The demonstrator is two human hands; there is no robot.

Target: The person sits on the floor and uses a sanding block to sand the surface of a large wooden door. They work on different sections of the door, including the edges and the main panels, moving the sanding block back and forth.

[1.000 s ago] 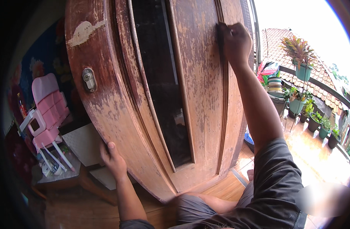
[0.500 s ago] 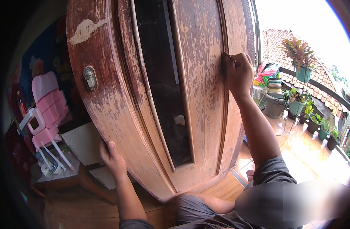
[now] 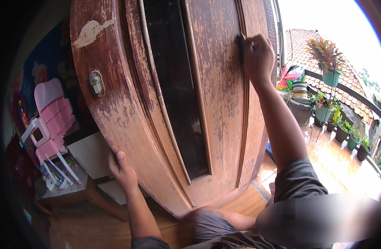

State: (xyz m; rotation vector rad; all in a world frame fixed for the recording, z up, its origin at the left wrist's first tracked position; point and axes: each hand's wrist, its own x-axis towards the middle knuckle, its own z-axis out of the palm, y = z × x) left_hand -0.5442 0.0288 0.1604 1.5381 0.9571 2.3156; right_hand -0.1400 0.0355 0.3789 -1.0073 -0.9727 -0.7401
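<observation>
Rubbing the upright door (image 3: pixel 221 108) ahead is best kept light along its groove (image 3: pixel 241 137); a dark piece (image 3: pixel 240 49) is pinched by the fingers of the right hand (image 3: pixel 259 56); whether it is gripped by the left hand (image 3: pixel 125 172) cannot be told.

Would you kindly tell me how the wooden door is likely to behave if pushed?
The wooden door is probably stiff and fairly heavy, judging by its broad wooden build. Its long dark pane looks like glass, so that part may be fragile. The patchy, worn finish suggests little slipperiness.
</observation>
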